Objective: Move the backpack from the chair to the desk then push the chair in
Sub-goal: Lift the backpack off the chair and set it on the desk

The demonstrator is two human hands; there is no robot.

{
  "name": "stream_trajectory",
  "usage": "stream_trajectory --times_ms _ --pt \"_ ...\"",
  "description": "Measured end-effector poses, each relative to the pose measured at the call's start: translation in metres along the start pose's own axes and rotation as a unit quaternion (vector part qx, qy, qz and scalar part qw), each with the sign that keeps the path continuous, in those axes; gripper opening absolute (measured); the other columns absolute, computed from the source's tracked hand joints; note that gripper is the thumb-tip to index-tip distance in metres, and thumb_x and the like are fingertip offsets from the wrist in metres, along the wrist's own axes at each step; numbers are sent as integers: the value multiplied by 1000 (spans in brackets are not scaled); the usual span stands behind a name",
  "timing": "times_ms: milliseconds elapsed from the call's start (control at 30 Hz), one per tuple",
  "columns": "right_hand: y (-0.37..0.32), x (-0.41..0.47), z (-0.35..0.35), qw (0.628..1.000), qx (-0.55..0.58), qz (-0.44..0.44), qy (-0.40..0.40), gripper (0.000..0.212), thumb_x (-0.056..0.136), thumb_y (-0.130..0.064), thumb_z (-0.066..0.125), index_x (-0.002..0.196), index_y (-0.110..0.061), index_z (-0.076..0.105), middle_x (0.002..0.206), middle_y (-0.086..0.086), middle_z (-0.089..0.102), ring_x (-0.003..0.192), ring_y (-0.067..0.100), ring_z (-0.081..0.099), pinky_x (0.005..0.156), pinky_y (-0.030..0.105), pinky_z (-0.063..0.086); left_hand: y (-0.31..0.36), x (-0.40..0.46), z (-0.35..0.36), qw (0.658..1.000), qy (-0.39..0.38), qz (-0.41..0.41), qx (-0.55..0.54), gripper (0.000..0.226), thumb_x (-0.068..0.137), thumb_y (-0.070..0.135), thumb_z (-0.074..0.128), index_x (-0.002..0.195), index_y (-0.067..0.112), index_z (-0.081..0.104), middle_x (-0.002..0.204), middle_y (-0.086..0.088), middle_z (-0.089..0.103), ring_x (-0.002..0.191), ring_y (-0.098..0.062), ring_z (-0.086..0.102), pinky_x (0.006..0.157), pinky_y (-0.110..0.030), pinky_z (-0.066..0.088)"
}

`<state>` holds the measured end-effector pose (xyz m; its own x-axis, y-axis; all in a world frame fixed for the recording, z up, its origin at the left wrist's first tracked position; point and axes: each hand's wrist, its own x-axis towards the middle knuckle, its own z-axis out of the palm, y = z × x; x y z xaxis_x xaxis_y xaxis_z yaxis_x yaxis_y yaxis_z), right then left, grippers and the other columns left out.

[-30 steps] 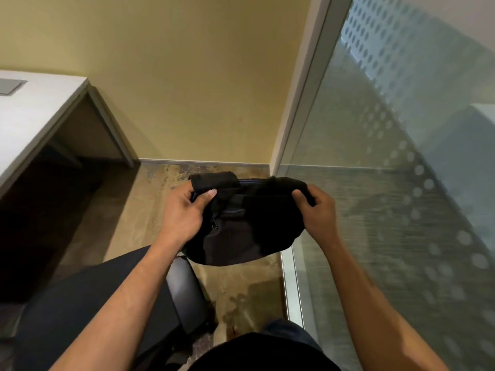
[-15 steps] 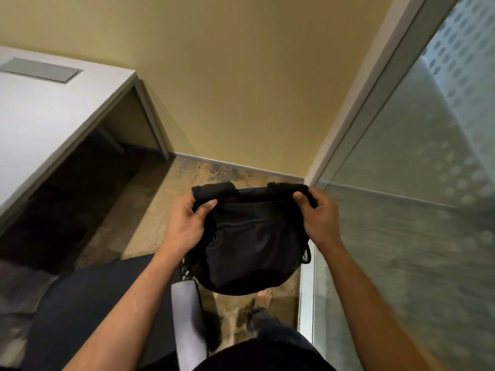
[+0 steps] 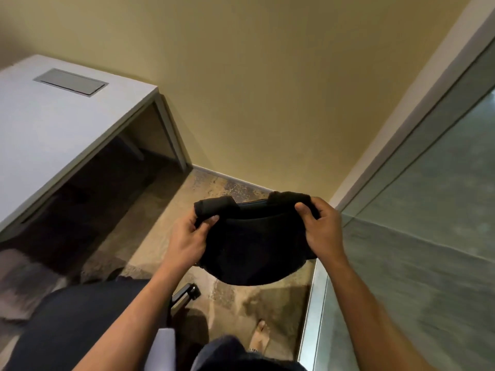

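Observation:
A small black backpack [image 3: 251, 247] hangs in the air above the floor, held by its top edge. My left hand [image 3: 187, 236] grips its left padded strap and my right hand [image 3: 322, 231] grips its right top corner. The dark chair seat [image 3: 80, 325] lies below my left forearm at the lower left, with a pale armrest [image 3: 163, 344] at its right side. The white desk [image 3: 40, 135] stands at the upper left, apart from the backpack, with a grey cable hatch [image 3: 71, 82] in its top.
A yellow wall [image 3: 254, 89] closes the far side. A glass partition [image 3: 417, 236] with a metal floor rail runs along the right. The chair's base [image 3: 187, 293] pokes out under the backpack. My bare foot [image 3: 261, 336] stands on the mottled floor.
The view has swung left, so more of the desk top and its hatch shows. Both hands keep hold of the backpack, which now hangs clear of the chair.

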<state>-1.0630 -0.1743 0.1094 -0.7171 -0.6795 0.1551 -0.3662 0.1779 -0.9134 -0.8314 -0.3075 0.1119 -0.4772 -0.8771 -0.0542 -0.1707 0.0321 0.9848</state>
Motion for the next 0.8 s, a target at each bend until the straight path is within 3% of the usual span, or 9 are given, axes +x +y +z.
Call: stream_trajectory --times_ms 100,200,300,367,533,667,800 --pt "0 27 3 1000 -5 2 -11 48 75 -82 50 95 -42 66 86 -17 70 85 8 67 77 48 57 5 21 6 1000 8 5 14 25 95 7 60 113 23 69 104 5 75 101 -11 69 91 -41 57" --pt "-7 56 10 999 31 -12 -25 29 77 -75 55 88 -51 66 87 -23 70 84 0 65 74 28 55 13 44 9 998 29 32 37 32 95 5 60 105 35 66 95 15 73 95 -1 68 86 -29 57" --pt "-14 82 20 997 67 -24 -36 19 79 -65 58 84 -49 67 85 -24 70 81 -3 65 67 10 48 15 69 8 995 61 43 66 35 93 7 63 100 41 65 97 15 71 91 0 67 86 -35 55" --pt "-15 99 29 996 77 -26 -46 20 80 -62 60 85 -44 68 86 -23 71 82 -2 66 67 10 49 12 87 5 993 78 50 78 37 93 7 63 98 44 64 96 16 71 92 -3 67 86 -36 54" --pt "-15 148 64 992 99 -32 -71 17 80 -55 63 86 -40 69 86 -21 72 81 -1 67 68 10 50 9 130 -6 990 109 73 56 40 92 4 64 100 44 66 96 29 72 92 7 66 81 -13 50" --pt "-29 188 100 990 99 -44 -93 12 80 -53 63 81 -42 69 82 -24 71 78 -5 65 66 7 47 7 165 -29 988 136 70 31 39 91 3 65 100 41 69 97 23 74 92 2 68 82 -17 52" --pt "-46 230 140 985 105 -55 -126 6 83 -46 67 82 -42 71 83 -17 73 78 0 67 68 14 51 6 199 -58 988 142 68 -1 37 91 1 64 107 33 73 104 13 76 101 -7 70 86 -20 53"
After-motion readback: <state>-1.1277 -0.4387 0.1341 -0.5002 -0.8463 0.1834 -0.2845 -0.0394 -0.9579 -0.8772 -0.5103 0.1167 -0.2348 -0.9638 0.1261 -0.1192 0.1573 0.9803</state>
